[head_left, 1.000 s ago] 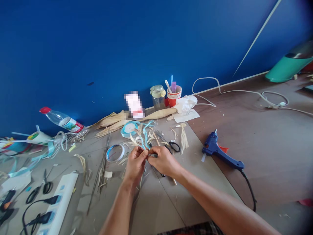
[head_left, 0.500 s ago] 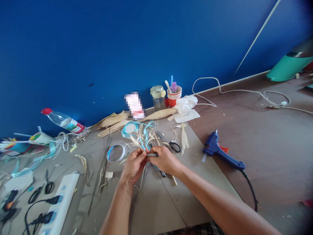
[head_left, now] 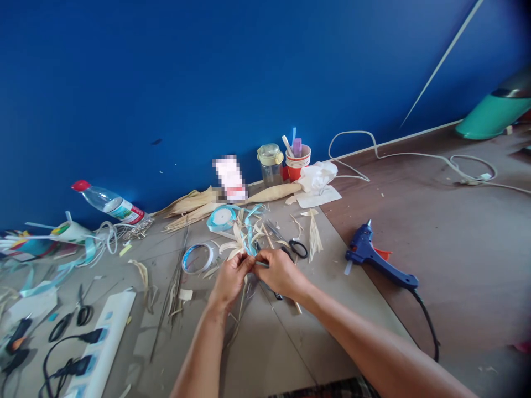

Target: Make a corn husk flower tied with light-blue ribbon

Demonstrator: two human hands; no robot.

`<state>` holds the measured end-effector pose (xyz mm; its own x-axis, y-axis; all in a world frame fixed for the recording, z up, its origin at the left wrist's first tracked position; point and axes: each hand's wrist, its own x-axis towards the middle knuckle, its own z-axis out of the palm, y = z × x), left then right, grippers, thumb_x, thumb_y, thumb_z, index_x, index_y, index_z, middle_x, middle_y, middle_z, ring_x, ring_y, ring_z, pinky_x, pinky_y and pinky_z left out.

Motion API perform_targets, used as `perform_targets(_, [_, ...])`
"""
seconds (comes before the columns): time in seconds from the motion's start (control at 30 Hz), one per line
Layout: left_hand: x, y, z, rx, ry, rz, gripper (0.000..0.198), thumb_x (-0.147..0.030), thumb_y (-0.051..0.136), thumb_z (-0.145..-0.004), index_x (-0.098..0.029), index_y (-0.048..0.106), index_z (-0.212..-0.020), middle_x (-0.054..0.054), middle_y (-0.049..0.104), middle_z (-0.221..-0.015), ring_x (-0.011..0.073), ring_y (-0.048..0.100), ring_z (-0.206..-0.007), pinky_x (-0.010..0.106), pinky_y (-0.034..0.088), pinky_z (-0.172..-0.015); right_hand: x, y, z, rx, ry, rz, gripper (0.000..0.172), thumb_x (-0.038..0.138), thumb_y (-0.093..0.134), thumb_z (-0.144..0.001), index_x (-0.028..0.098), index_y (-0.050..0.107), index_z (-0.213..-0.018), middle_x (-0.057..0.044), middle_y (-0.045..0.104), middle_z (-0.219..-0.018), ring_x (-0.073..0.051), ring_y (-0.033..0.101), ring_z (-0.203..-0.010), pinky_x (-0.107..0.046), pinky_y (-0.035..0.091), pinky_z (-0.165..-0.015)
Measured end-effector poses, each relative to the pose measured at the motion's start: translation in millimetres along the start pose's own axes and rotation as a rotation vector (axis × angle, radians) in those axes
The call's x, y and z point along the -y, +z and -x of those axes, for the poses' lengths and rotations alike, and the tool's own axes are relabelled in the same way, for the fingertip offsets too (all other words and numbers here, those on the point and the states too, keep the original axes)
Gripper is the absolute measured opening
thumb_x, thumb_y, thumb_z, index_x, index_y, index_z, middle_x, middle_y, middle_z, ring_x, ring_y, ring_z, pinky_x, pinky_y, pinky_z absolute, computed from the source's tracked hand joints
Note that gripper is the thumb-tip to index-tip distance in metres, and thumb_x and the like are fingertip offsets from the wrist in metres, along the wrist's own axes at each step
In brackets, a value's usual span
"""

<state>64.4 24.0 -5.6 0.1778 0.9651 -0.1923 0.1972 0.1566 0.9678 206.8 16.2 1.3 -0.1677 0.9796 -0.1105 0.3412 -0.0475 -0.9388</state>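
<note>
My left hand [head_left: 233, 279] and my right hand [head_left: 282, 272] meet over the grey tabletop, fingertips pinched close together. A light blue ribbon [head_left: 249, 237] runs down into the pinch, and a short stretch of it shows at my right fingers. Just above my left fingers, pale dried husk strips [head_left: 233, 243] spread like petals; whether that hand grips them too is hidden. Black-handled scissors [head_left: 297, 250] lie beyond my right hand. The ribbon spool [head_left: 222, 216] rests behind the hands, and a roll of tape [head_left: 197, 258] lies left of them.
On the right lies a blue glue gun [head_left: 375, 258] with its black cord. A white power strip [head_left: 108, 337] and another pair of scissors [head_left: 78, 312] are at left. Along the wall stand a lidded jar [head_left: 270, 166], paper cups [head_left: 297, 165] and a tilted bottle [head_left: 114, 205].
The fingers have shifted slightly around the ribbon, and the husk petals show more openly above my left hand. The whole view has moved a little; both hands stay together.
</note>
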Motion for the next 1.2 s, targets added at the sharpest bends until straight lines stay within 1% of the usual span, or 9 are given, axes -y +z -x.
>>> perform_targets(0.17, [-2.8, 4.9, 2.7, 0.022, -0.099, 0.286, 0.029, -0.040, 0.069, -0.067, -0.016, 0.056, -0.073, -0.004, 0.049, -0.064, 0.0094, 0.044, -0.059, 0.022, 0.039, -0.059, -2.5, 2.8, 0.2, -0.018, -0.021, 0.003, 0.009, 0.020, 0.049, -0.066, 0.016, 0.053, -0.059, 0.003, 0.048, -0.057, -0.010, 0.043, -0.061, -0.021, 0.031, -0.055])
perform_targets(0.33, [-11.3, 3.0, 7.0, 0.125, -0.183, 0.504, 0.026, -0.033, 0.068, -0.071, -0.016, 0.063, -0.090, 0.003, 0.060, -0.078, 0.0122, 0.053, -0.068, 0.026, 0.045, -0.066, -1.2, -1.5, 0.1, -0.011, -0.043, -0.046, 0.009, 0.018, 0.048, -0.066, 0.015, 0.055, -0.061, 0.003, 0.049, -0.058, -0.009, 0.043, -0.059, -0.020, 0.032, -0.055])
perform_targets(0.5, [-12.2, 4.3, 5.6, 0.066, -0.176, 0.538, 0.028, -0.021, 0.074, -0.065, -0.014, 0.068, -0.091, 0.005, 0.065, -0.081, 0.0126, 0.058, -0.071, 0.026, 0.047, -0.070, -0.8, -5.4, -0.5, -0.032, -0.074, -0.052, 0.010, 0.018, 0.048, -0.067, 0.015, 0.056, -0.061, 0.002, 0.051, -0.059, -0.010, 0.044, -0.061, -0.020, 0.033, -0.057])
perform_targets(0.63, [-10.6, 7.6, 3.5, 0.018, -0.161, 0.598, 0.021, -0.017, 0.076, -0.061, -0.014, 0.067, -0.079, 0.002, 0.064, -0.074, 0.0098, 0.056, -0.064, 0.024, 0.047, -0.064, -1.4, -3.7, -0.5, -0.048, -0.038, -0.030, 0.011, 0.021, 0.049, -0.068, 0.016, 0.057, -0.062, 0.002, 0.050, -0.059, -0.010, 0.043, -0.060, -0.021, 0.031, -0.055])
perform_targets(0.73, [-10.5, 9.0, 3.4, 0.025, -0.173, 0.629, 0.016, -0.017, 0.075, -0.062, -0.012, 0.064, -0.073, 0.002, 0.062, -0.072, 0.0088, 0.055, -0.062, 0.023, 0.046, -0.063, -2.3, -1.4, -0.6, -0.051, -0.023, -0.037, 0.011, 0.022, 0.050, -0.068, 0.016, 0.056, -0.062, 0.003, 0.049, -0.059, -0.010, 0.043, -0.060, -0.021, 0.031, -0.054])
perform_targets(0.83, [-11.3, 9.5, 4.4, 0.045, -0.198, 0.622, 0.016, -0.018, 0.073, -0.065, -0.012, 0.063, -0.076, 0.002, 0.061, -0.071, 0.0090, 0.054, -0.062, 0.022, 0.045, -0.063, -3.2, 0.7, -0.9, -0.047, -0.022, -0.073, 0.012, 0.023, 0.051, -0.069, 0.015, 0.056, -0.061, 0.003, 0.051, -0.058, -0.010, 0.045, -0.061, -0.021, 0.032, -0.054])
perform_targets(0.93, [-13.9, 9.4, 6.6, 0.044, -0.210, 0.599, 0.016, -0.022, 0.070, -0.068, -0.014, 0.061, -0.079, 0.000, 0.057, -0.069, 0.0089, 0.052, -0.061, 0.023, 0.045, -0.061, -1.7, 2.0, -0.8, -0.023, -0.002, -0.188, 0.012, 0.023, 0.054, -0.068, 0.015, 0.054, -0.059, 0.002, 0.052, -0.058, -0.010, 0.047, -0.059, -0.021, 0.034, -0.053])
perform_targets(1.1, [-18.9, 9.2, 10.3, 0.036, -0.168, 0.613, 0.020, -0.022, 0.070, -0.068, -0.015, 0.056, -0.079, -0.001, 0.054, -0.070, 0.0064, 0.048, -0.058, 0.019, 0.038, -0.053, 3.8, 3.7, 0.0, 0.093, 0.108, -0.571, 0.013, 0.025, 0.053, -0.069, 0.016, 0.051, -0.061, 0.002, 0.055, -0.058, -0.010, 0.052, -0.054, -0.021, 0.042, -0.055])
perform_targets(1.2, [-18.6, 9.4, 11.2, 0.068, -0.161, 0.610, 0.020, -0.025, 0.068, -0.071, -0.016, 0.054, -0.081, -0.003, 0.050, -0.063, 0.0066, 0.045, -0.055, 0.019, 0.036, -0.052, 2.4, 5.5, -0.5, 0.069, 0.059, -0.540, 0.017, 0.028, 0.050, -0.073, 0.016, 0.051, -0.061, 0.002, 0.056, -0.057, -0.010, 0.052, -0.053, -0.022, 0.043, -0.054])
